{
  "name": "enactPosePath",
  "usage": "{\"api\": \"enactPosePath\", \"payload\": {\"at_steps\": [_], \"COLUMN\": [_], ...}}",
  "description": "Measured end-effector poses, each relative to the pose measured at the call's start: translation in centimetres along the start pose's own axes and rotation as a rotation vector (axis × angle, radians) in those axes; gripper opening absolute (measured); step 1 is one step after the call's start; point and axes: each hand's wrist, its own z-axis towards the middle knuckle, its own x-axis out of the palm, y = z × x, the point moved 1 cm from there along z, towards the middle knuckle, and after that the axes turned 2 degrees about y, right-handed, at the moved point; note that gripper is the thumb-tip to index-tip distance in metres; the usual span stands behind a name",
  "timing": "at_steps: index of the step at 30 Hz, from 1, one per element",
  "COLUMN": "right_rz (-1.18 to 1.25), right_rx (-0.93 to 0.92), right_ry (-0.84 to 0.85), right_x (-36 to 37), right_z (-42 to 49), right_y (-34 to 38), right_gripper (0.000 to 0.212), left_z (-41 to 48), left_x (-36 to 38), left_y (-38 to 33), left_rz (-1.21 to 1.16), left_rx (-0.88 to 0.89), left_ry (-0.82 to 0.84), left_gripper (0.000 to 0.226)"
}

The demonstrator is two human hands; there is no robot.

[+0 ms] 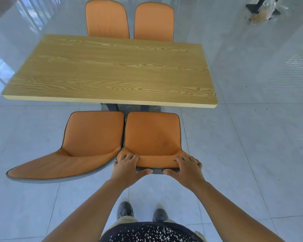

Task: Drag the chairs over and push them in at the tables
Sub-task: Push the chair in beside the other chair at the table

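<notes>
An orange chair (pixel 152 135) stands in front of me, facing the wooden table (pixel 110 70), its seat front just short of the table's near edge. My left hand (pixel 128 166) grips the left part of its backrest top, fingers over the front, thumb behind. My right hand (pixel 185 166) grips the right part the same way. A second orange chair (pixel 87 137) stands beside it on the left, touching or nearly touching it. Two more orange chairs (pixel 107 20) (pixel 154 21) stand at the table's far side, with only their backrests showing.
Glossy grey tiled floor (pixel 252 137) lies open to the right and left of the table. A dark furniture base with wrapped material (pixel 262 11) sits at the far right. My shoes (pixel 125 209) are on the floor just behind the chair.
</notes>
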Motion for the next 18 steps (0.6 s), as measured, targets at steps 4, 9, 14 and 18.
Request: {"api": "enactPosePath", "payload": {"at_steps": [4, 9, 14, 18], "right_rz": [-0.008, -0.017, -0.011, -0.01], "right_rx": [-0.008, 0.006, 0.008, 0.032], "right_ry": [0.0, -0.003, 0.005, -0.005], "right_x": [-0.3, -0.3, -0.5, -0.2], "right_z": [0.5, 0.6, 0.6, 0.0], "right_y": [-0.5, -0.6, -0.4, 0.6], "right_gripper": [0.102, 0.103, 0.103, 0.098], "left_z": [0.5, 0.6, 0.8, 0.8], "left_x": [0.2, 0.3, 0.1, 0.0], "left_y": [-0.5, -0.5, -0.2, 0.6], "left_rz": [0.025, 0.032, 0.014, -0.029], "left_rx": [0.01, 0.015, 0.027, 0.007], "left_ry": [-0.009, -0.028, -0.029, 0.02], "left_gripper": [0.099, 0.1, 0.104, 0.099]}}
